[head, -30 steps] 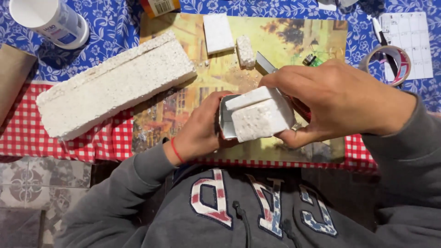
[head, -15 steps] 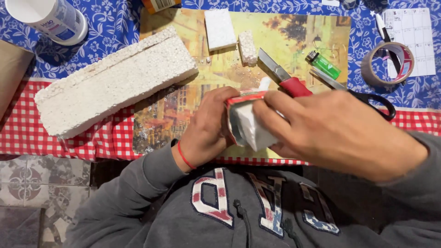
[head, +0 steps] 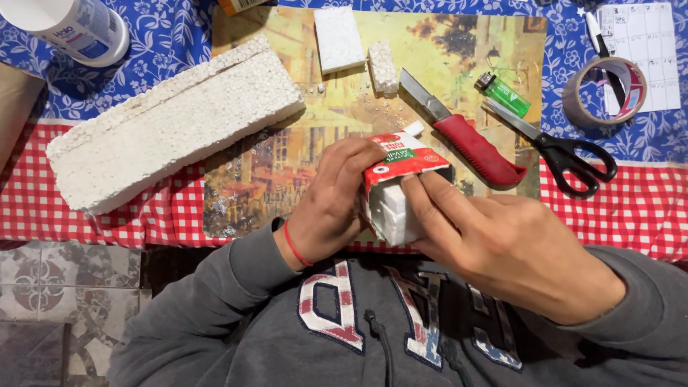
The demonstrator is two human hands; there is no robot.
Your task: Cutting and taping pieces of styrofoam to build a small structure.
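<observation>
My left hand (head: 331, 203) grips a small red and white carton (head: 403, 161) by its left side. A white foam block (head: 394, 211) sits inside the carton's open end, facing me. My right hand (head: 510, 247) has its fingers pressed against the foam block and the carton's front edge. Both hands hold the carton just above the near edge of the picture mat (head: 287, 179).
A long white foam slab (head: 172, 132) lies to the left. Two small foam pieces (head: 340, 37) lie at the back of the mat. A red-handled utility knife (head: 466, 136), green lighter (head: 505, 93), black scissors (head: 566, 150), tape roll (head: 605, 89), and white bottle (head: 75, 25) lie around.
The carton has turned so its red printed top faces up. My right hand slid lower, uncovering the knife, lighter and scissors, and the foam block sits deeper inside the carton.
</observation>
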